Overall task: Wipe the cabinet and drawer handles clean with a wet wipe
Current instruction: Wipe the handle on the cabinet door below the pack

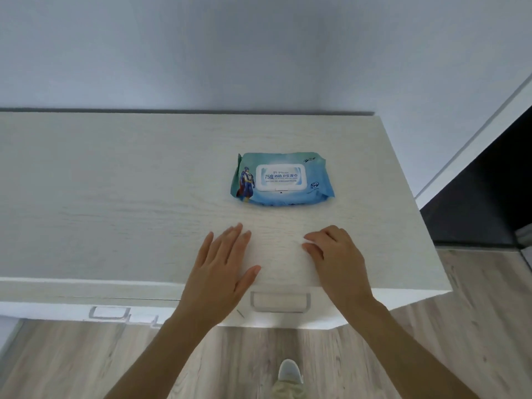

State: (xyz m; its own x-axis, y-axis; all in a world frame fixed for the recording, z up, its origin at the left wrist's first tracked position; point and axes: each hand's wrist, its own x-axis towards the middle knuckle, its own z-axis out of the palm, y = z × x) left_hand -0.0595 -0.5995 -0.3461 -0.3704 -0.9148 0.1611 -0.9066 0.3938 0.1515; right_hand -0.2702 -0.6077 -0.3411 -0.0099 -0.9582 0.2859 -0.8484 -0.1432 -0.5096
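Blue wet-wipe pack (281, 180) lies closed beyond both empty hands.

grey wall (259, 47) | wood-plank floor (57, 364) – white shoe (289, 371) | dark doorway (483, 191)

A blue-green plastic pack of wet wipes (281, 180) with a shut white flip lid lies flat on the pale wood-grain worktop (115, 197) of a white cabinet. Just in front of it, the left hand (221, 272) and right hand (336, 260) rest empty, fingers (230, 240) spread, above a rectangular silver drawer handle (280, 302).
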